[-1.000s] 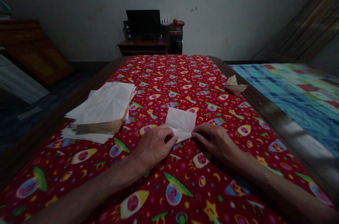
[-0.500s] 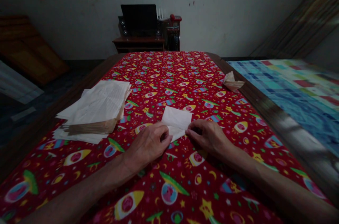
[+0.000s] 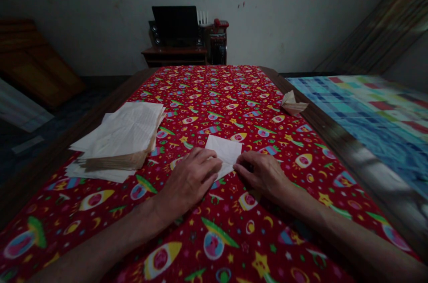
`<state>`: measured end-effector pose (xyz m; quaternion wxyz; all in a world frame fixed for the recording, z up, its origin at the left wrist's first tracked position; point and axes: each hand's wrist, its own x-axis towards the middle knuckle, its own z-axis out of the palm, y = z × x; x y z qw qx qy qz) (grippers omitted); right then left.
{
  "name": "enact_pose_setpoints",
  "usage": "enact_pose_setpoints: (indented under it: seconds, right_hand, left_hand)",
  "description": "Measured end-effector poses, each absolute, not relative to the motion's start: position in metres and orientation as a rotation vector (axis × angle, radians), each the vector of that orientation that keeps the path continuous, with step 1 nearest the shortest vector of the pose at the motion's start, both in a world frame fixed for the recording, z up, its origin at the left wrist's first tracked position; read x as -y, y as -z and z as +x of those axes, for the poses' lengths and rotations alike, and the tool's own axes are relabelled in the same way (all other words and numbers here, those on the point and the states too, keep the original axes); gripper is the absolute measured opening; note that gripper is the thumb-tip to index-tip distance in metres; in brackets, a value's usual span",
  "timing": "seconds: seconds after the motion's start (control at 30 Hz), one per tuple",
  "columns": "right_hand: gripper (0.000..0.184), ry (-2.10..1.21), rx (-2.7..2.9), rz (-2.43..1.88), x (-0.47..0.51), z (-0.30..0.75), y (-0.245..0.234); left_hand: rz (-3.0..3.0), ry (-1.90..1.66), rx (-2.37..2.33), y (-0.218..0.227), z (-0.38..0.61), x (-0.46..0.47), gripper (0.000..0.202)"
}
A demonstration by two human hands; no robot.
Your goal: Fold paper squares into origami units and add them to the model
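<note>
A square of white paper [image 3: 224, 154] lies folded on the red rocket-print tablecloth [image 3: 197, 96], its near corner pointing towards me. My left hand [image 3: 189, 180] rests with its fingers over the paper's left side, hiding that part. My right hand [image 3: 261, 175] presses its fingertips against the paper's lower right edge. A thick stack of lined, yellowing paper sheets [image 3: 120, 136] lies to the left of my left hand, apart from it.
A small folded paper piece [image 3: 293, 104] sits near the table's brown wooden right edge [image 3: 324, 133]. Beyond that edge lies a blue checked cloth [image 3: 377, 118]. A black screen [image 3: 175, 22] with speakers stands on a low wooden stand [image 3: 174, 54] by the far wall.
My left hand has flattened and now lies further over the paper's left side. The right hand and the paper have barely moved since the previous frame.
</note>
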<state>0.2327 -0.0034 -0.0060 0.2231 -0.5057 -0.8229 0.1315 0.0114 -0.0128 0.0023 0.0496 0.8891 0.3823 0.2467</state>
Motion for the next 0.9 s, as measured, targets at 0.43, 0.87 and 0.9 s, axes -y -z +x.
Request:
enact_pose_setpoints:
  seconds: [0.43,0.87,0.9]
  right_hand:
    - [0.015,-0.327,2.268,-1.434,0.005,0.23,0.004]
    - [0.022,0.109,2.516,-1.129,0.023,0.232,0.006]
    - [0.022,0.147,2.565,-1.11,0.026,0.232,0.005]
  left_hand:
    - [3.155,-0.36,-1.06,0.001,0.02,0.037,0.039]
    - [3.03,-0.373,-1.103,0.001,0.021,0.039,0.038]
    - [3.023,-0.356,-1.104,0.0,0.021,0.039,0.039]
